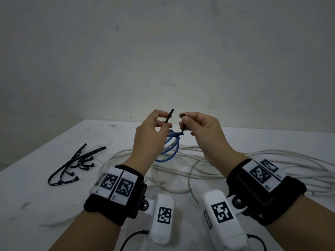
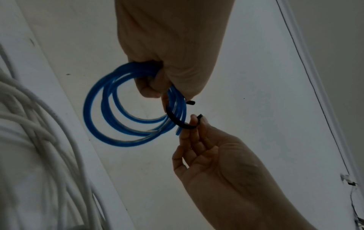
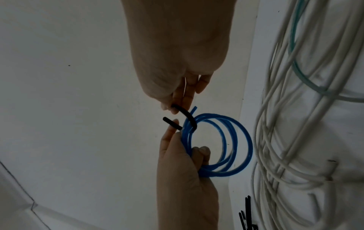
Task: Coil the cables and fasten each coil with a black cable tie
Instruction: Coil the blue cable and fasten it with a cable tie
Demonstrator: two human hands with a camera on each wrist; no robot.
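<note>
A small coil of blue cable (image 1: 170, 147) (image 2: 110, 112) (image 3: 236, 144) hangs above the table, gripped by my left hand (image 1: 165, 122) (image 2: 157, 87) (image 3: 177, 140). A black cable tie (image 1: 182, 128) (image 2: 177, 121) (image 3: 187, 116) loops around the coil's strands. My left thumb and forefinger pinch one end of the tie, which sticks upward. My right hand (image 1: 184, 120) (image 2: 197, 124) (image 3: 177, 105) pinches the other end. The two ends are a short gap apart and not joined.
Several spare black cable ties (image 1: 76, 163) (image 3: 246, 214) lie at the left of the white table (image 1: 36, 196). Loose white cables (image 1: 272, 160) (image 3: 275, 124) and a pale green cable (image 1: 190, 180) (image 3: 295, 62) sprawl under and right of my hands. A grey wall stands behind the table.
</note>
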